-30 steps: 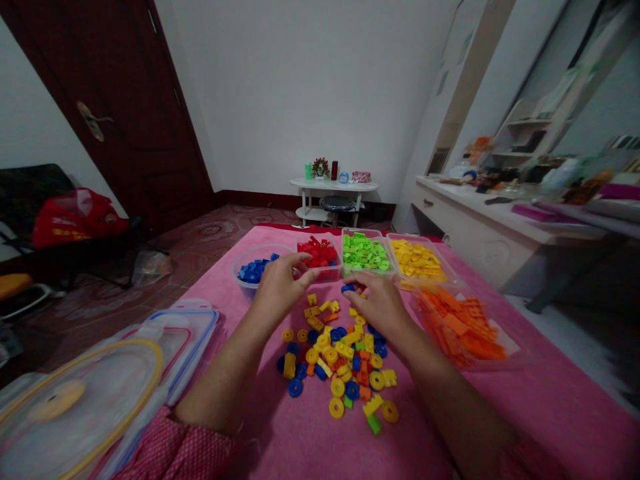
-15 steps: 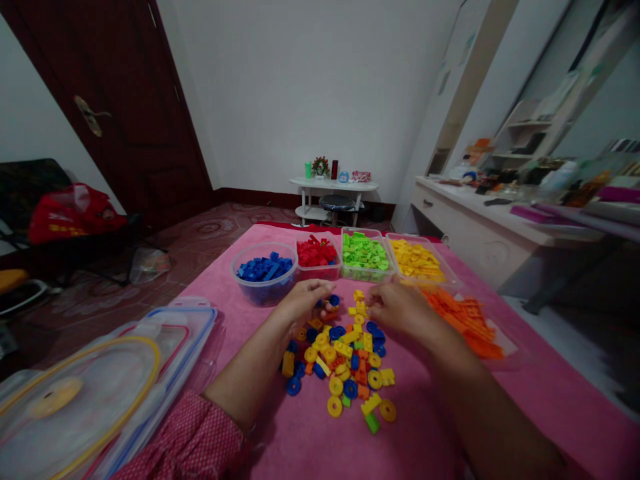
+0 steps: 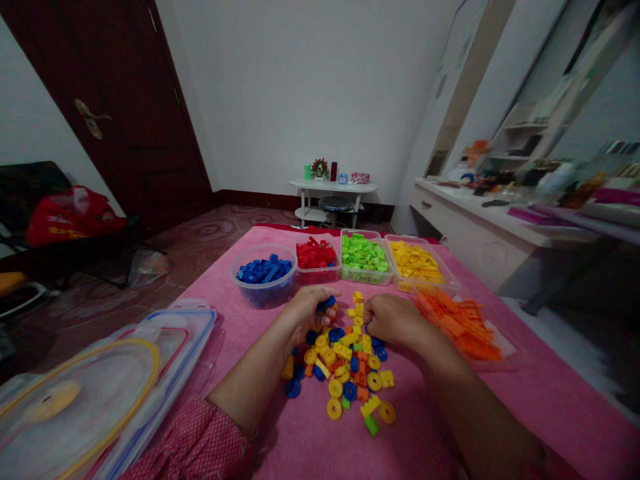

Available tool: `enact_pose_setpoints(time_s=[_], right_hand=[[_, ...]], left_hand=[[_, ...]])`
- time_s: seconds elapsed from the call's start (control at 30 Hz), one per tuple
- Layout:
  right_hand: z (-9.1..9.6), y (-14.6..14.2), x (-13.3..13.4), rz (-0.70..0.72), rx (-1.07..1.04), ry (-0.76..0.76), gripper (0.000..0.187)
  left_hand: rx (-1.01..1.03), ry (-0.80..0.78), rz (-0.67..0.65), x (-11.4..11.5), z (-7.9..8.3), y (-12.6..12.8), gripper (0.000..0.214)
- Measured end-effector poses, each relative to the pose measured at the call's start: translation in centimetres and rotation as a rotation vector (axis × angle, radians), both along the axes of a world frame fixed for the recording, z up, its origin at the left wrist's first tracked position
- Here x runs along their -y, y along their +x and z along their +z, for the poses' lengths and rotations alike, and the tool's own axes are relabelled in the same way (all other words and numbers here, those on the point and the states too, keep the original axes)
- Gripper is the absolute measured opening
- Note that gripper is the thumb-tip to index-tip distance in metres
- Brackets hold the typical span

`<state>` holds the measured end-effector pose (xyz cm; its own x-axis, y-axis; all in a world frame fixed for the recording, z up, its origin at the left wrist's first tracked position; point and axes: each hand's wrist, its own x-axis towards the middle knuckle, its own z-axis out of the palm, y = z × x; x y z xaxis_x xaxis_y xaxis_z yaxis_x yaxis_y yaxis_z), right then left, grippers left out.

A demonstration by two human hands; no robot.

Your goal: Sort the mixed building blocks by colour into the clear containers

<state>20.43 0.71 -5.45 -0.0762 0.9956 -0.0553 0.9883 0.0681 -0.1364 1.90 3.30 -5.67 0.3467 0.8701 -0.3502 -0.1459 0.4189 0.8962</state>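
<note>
My left hand (image 3: pixel 303 313) is over the far left side of a loose toy-block pile, its fingers curled round a blue toy wheel (image 3: pixel 327 303). My right hand (image 3: pixel 393 318) is closed at the pile's far right, fingertips down beside a yellow block (image 3: pixel 359 309). Blue round pieces lie just under those fingertips; whether one is gripped is hidden. The pile holds yellow rings (image 3: pixel 335 408), blue rings (image 3: pixel 350 390), yellow bricks (image 3: pixel 343 351), orange pieces (image 3: pixel 363 393) and a green brick (image 3: pixel 371 425), on a pink cloth (image 3: pixel 280 440).
Behind the pile stand a round tub of blue bricks (image 3: pixel 265 270) and boxes of red bricks (image 3: pixel 316 253), green bricks (image 3: pixel 365 253) and yellow bricks (image 3: pixel 415 260). A box of orange pieces (image 3: pixel 463 323) is by my right forearm. Clear lids (image 3: pixel 100 393) lie stacked at left.
My right hand has moved slightly down and closed more at the blue round pieces. In my left hand the blue wheel has turned and sits closer between the fingers.
</note>
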Motion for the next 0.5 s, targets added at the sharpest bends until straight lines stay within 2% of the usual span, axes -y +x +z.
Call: enact_pose_setpoints(time_s=[0.07, 0.17, 0.23, 0.33, 0.5], right_hand=[[0.6, -0.6, 0.1, 0.006, -0.124, 0.08, 0.012], [1.7, -1.9, 0.0, 0.07, -0.396, 0.22, 0.019], [2.4, -2.8, -0.7, 0.092, -0.502, 0.294, 0.023], [3.4, -3.6, -3.2, 0.059, -0.437, 0.348, 0.022], [4.0, -3.8, -9.5, -0.086, -0.206, 0.18, 0.019]], left_hand=[[0.047, -0.024, 0.014, 0.1, -0.3, 0.1, 0.021], [0.161, -0.09, -0.006, 0.1, -0.9, 0.4, 0.035], [0.229, -0.13, -0.027, 0.0, -1.2, 0.5, 0.041], [0.287, -0.16, -0.002, -0.2, -1.6, 0.5, 0.035], [0.321, -0.184, 0.062, -0.9, -2.1, 0.2, 0.025]])
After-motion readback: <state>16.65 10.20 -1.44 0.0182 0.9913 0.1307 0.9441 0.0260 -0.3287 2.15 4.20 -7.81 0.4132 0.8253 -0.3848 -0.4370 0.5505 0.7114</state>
